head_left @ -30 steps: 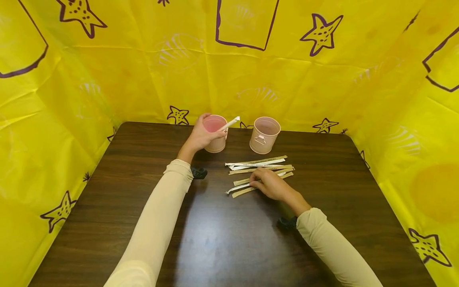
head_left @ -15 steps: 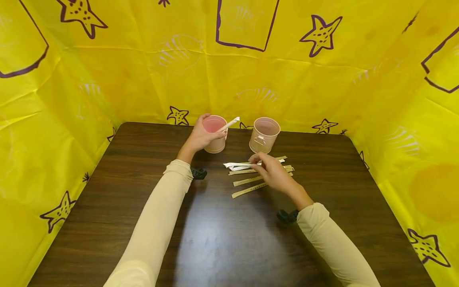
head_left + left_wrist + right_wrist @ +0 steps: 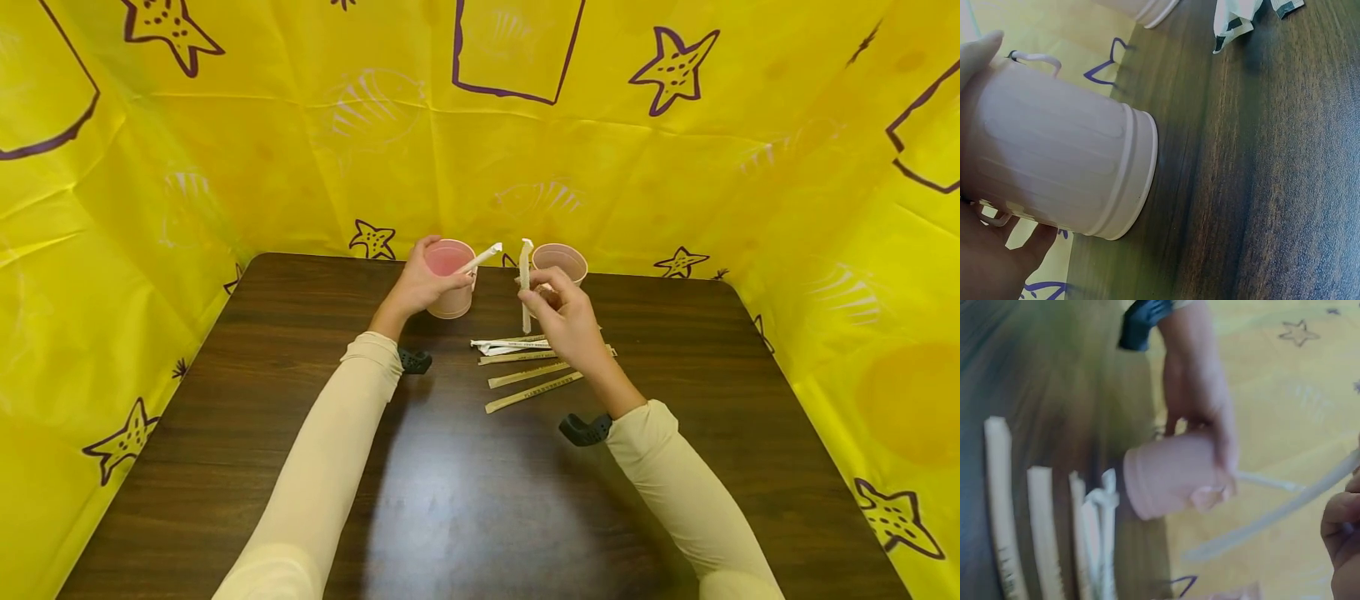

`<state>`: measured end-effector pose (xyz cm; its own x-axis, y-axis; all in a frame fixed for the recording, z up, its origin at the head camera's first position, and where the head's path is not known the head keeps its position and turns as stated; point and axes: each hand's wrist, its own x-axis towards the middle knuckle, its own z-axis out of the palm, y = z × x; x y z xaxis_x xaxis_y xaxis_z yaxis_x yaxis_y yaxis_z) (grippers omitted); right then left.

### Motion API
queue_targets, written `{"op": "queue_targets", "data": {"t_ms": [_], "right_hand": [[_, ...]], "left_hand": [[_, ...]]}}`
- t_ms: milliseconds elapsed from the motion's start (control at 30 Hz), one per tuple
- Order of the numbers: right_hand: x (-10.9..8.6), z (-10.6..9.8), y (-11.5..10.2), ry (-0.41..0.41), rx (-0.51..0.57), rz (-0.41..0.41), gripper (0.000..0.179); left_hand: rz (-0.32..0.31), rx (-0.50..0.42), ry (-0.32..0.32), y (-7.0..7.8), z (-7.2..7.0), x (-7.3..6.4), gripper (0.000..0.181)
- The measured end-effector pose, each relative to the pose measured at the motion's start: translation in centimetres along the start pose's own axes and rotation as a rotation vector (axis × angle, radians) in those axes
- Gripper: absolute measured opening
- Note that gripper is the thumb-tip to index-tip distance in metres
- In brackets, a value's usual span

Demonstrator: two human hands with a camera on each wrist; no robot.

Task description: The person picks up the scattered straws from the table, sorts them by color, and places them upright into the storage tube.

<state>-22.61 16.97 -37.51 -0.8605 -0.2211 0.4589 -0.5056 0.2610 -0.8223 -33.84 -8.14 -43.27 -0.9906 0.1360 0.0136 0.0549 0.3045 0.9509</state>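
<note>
My left hand (image 3: pixel 417 287) grips a small pink bucket (image 3: pixel 452 303) near the table's back edge, its fingers and thumb around the rim. One white-wrapped straw (image 3: pixel 486 256) leans out of that bucket. In the left wrist view, the bucket (image 3: pixel 1060 144) shows its ribbed wall and small handles. My right hand (image 3: pixel 572 327) pinches another white-wrapped straw (image 3: pixel 526 265), held nearly upright above the table. Behind that hand stands a second pink bucket (image 3: pixel 564 260), partly hidden by it. The right wrist view shows the held straw (image 3: pixel 1272 515) blurred.
Several brown paper-wrapped straws (image 3: pixel 532 392) and a few white-wrapped ones (image 3: pixel 504 344) lie in front of the buckets, partly under my right hand. The dark wooden table (image 3: pixel 315 350) is bordered by a yellow patterned cloth (image 3: pixel 300 167) at the back and sides.
My right hand has picked a white-wrapped straw off the table, lifted it and moved toward the back, turning the straw upright. The left hand stays on its bucket.
</note>
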Motion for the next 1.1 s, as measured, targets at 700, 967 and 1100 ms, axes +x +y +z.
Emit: {"op": "queue_targets", "data": {"t_ms": [700, 967, 1100], "right_hand": [[4.0, 3.0, -0.1, 0.250, 0.207, -0.036, 0.020], [5.0, 4.2, 2.8, 0.295, 0.151, 0.091, 0.025], [5.9, 4.8, 3.6, 0.288, 0.077, 0.135, 0.024]], "left_hand": [[0.005, 0.015, 0.005, -0.1, 0.0, 0.1, 0.105], [-0.002, 0.019, 0.006, -0.1, 0.0, 0.0, 0.107], [0.005, 0.023, 0.006, 0.0, -0.1, 0.0, 0.107]]}}
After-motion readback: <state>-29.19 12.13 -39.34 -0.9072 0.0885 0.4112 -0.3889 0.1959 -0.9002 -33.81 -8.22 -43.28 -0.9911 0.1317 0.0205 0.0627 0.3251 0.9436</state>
